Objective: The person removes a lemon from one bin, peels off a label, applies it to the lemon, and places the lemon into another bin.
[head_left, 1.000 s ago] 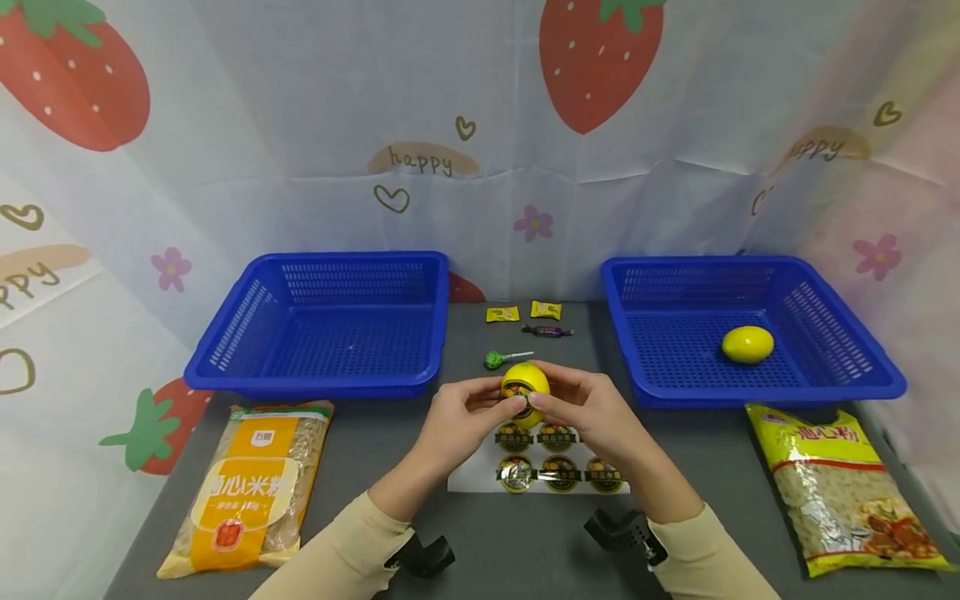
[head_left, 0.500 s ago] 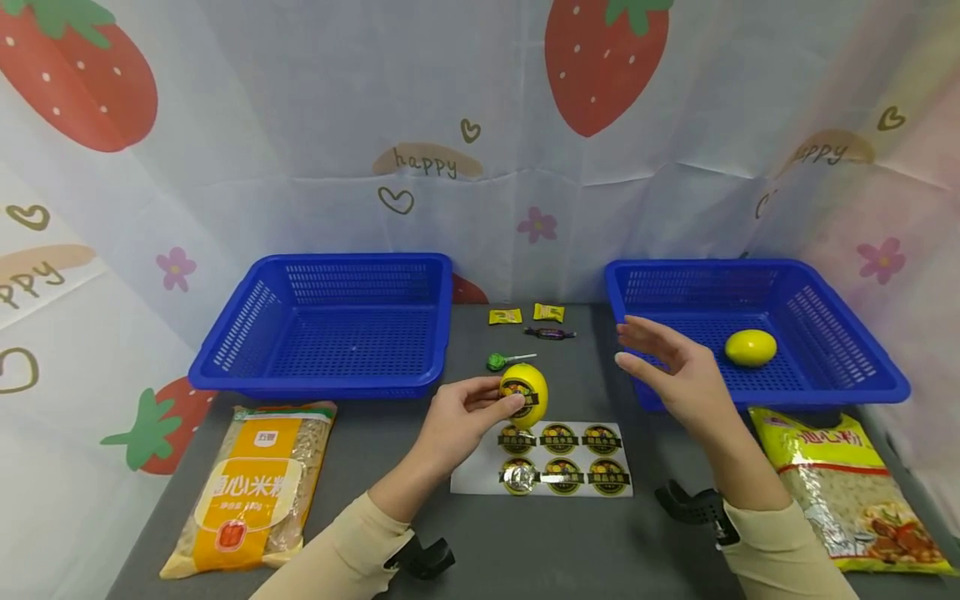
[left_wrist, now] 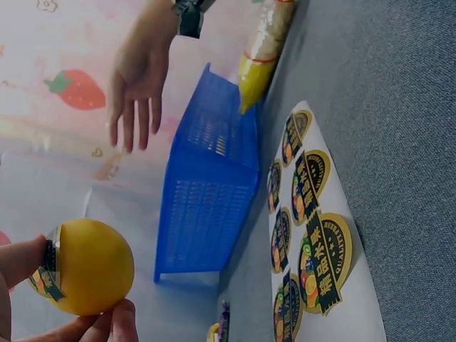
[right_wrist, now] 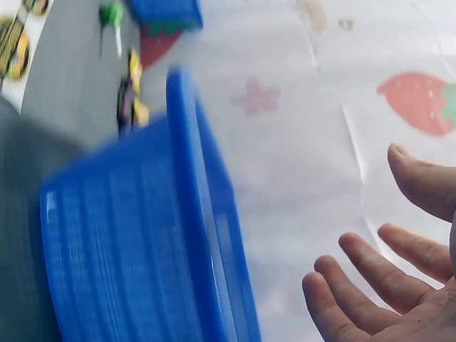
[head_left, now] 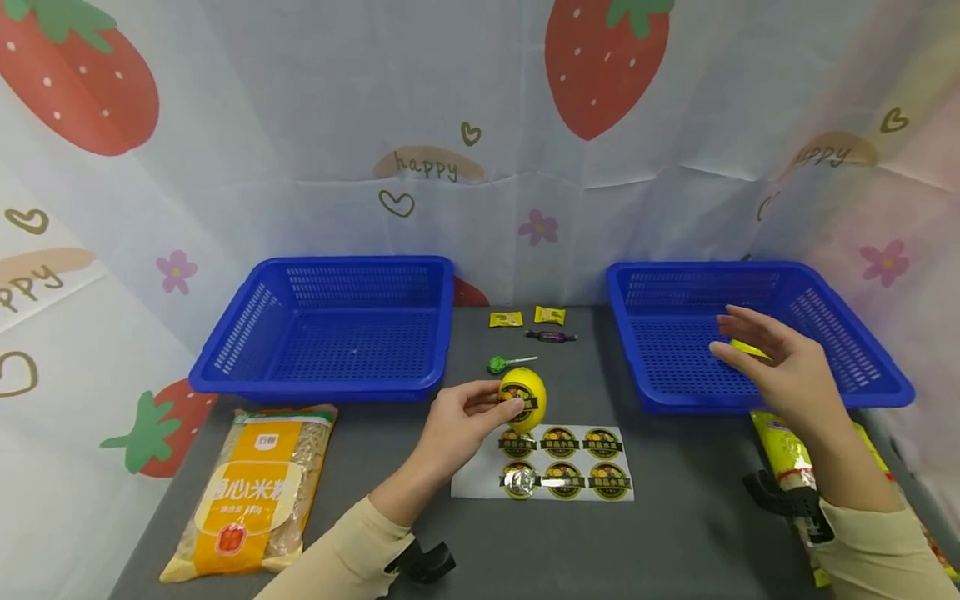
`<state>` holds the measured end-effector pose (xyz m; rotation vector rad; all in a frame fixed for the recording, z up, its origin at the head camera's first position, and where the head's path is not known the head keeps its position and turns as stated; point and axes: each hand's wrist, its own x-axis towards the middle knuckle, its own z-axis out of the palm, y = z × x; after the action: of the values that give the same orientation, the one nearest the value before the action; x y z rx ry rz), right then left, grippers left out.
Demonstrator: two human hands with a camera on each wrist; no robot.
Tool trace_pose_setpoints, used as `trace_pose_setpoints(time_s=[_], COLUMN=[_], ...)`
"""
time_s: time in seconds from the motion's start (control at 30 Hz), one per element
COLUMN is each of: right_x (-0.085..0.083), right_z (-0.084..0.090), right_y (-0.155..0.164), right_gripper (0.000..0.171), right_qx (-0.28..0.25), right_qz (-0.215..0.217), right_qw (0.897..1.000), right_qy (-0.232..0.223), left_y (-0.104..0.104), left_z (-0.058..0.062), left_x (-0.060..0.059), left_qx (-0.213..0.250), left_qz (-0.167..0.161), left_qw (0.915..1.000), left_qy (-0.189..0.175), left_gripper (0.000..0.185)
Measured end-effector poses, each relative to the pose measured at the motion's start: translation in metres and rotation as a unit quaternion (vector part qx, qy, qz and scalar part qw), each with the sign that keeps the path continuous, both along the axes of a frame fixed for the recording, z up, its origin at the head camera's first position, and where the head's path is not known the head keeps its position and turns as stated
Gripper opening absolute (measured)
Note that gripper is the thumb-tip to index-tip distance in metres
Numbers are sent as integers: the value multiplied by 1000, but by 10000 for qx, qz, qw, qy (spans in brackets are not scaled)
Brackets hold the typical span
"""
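My left hand (head_left: 459, 425) pinches a yellow lemon (head_left: 534, 385) between thumb and fingers, above the table's middle. A round black and gold sticker (left_wrist: 48, 274) is on the lemon's side, partly under the thumb. Below it lies a white sheet of stickers (head_left: 617, 446) with several round labels. My right hand (head_left: 795, 375) holds nothing; its fingers are spread over the front of the right blue basket (head_left: 637, 358). Inside that basket a second lemon (head_left: 748, 348) is mostly hidden behind the hand. In the right wrist view the basket's rim (right_wrist: 187, 157) stands beside the fingers (right_wrist: 377, 267).
A left blue basket (head_left: 322, 387) stands at the back. Between the baskets lie a green lollipop (head_left: 498, 364), a purple-wrapped candy (head_left: 551, 337) and two yellow candies (head_left: 506, 319). Pasta bags lie at the left (head_left: 255, 492) and right, the right bag (head_left: 783, 450) partly behind the forearm.
My right hand has let go of the lemon and moved right, across to the right basket. The left hand keeps holding its lemon in nearly the same place.
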<state>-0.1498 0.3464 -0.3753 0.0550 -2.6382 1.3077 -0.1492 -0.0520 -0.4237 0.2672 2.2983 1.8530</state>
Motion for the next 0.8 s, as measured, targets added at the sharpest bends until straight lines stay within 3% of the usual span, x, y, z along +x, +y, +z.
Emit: trace_pose_setpoints(time_s=[0.33,0.53,0.8], right_x=[9,16,20], right_z=[-11,-25,-41], right_y=[64,101,133], right_gripper=[67,68,74], right_qx=[665,251,-76], right_qz=[-1011,-1117,-1309], right_qw=[9926,9934,9902], right_qy=[-78,-32,-489], left_y=[4,5,9], left_z=[-1,0,-2], left_x=[0,-1,-3], left_qx=[50,50,137], left_qz=[-47,-71,-275], left_qw=[9999,9999,9995], left_qy=[-95,-66,-76], left_gripper=[57,55,51])
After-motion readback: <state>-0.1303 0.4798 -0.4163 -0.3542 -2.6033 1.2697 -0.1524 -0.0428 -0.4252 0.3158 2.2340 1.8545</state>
